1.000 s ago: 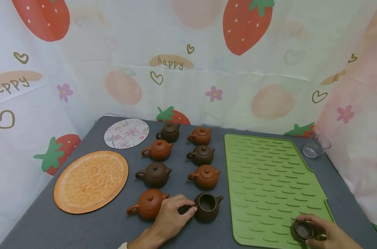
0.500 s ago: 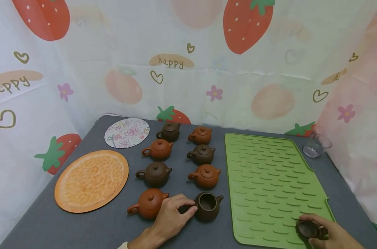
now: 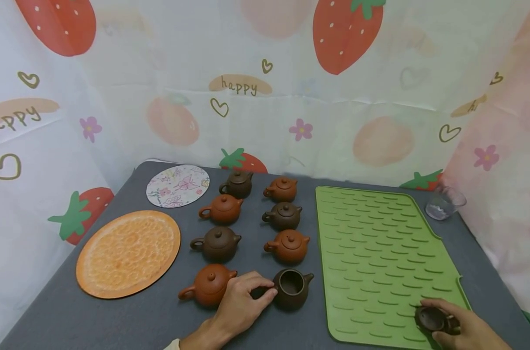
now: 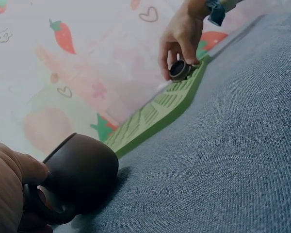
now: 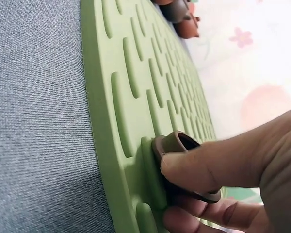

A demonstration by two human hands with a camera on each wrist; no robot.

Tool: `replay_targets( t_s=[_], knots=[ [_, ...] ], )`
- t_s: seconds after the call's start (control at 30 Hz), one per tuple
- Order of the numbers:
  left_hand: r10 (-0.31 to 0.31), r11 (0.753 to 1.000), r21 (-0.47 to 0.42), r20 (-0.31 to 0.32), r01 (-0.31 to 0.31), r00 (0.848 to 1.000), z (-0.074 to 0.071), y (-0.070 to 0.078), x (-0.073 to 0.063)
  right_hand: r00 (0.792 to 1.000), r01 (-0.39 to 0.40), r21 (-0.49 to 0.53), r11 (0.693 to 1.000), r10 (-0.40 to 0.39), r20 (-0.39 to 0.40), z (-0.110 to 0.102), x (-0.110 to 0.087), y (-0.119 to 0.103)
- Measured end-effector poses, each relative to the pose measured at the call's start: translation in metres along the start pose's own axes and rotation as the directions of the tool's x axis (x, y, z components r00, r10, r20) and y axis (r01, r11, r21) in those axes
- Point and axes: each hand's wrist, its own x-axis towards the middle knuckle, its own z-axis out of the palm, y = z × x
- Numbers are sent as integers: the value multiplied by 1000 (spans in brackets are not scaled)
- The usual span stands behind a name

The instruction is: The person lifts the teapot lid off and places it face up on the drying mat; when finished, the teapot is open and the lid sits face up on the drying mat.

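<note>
Lid [image 3: 431,320]: shifted slightly right, held tilted at the green mat's [image 3: 356,253] near right corner — pinched in the nearly closed right grip [image 3: 463,326]. Left grip [image 3: 243,299]: unchanged, curled on the open dark teapot's [image 3: 292,291] handle [image 4: 60,217]. Apparently minor adjustment only — teapot remains uncovered on the bench [image 3: 129,325].

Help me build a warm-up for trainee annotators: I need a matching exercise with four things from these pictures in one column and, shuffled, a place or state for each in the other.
Things
1. Round, dark brown clay teapot with an uncovered top
2. Small, round, dark brown clay lid
3. Large, round, orange-brown flat disc
4. Clear, see-through cup with a handle

Places and states
A. Lying on the left side of the grey table
B. Held in the right hand
C. Gripped at its handle by the left hand
D. Standing at the table's far right

Pairs: 1-C, 2-B, 3-A, 4-D
</note>
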Motion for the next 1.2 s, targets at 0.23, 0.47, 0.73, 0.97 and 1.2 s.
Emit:
replay_targets(
  t_s=[0.23,0.47,0.73,0.97,1.2],
  knots=[
    [13,1000,11,8,-13,1000,-2,4,3,999,-1,-84,996,-3,-38,-1,-3,-7],
    [34,999,13,6,-34,999,-16,18,12,974,-87,-316,945,14,-227,-1,-7,-33],
    [130,991,29,-11,-130,991,-46,30,26,912,-80,-435,897,-111,-396,5,-15,-65],
    [139,989,50,-20,-138,990,-82,34,31,824,89,-520,849,-356,-441,15,-15,-96],
    [197,980,15,-34,-196,980,-105,31,28,777,240,-507,828,-477,-410,26,-13,-130]
  ],
)
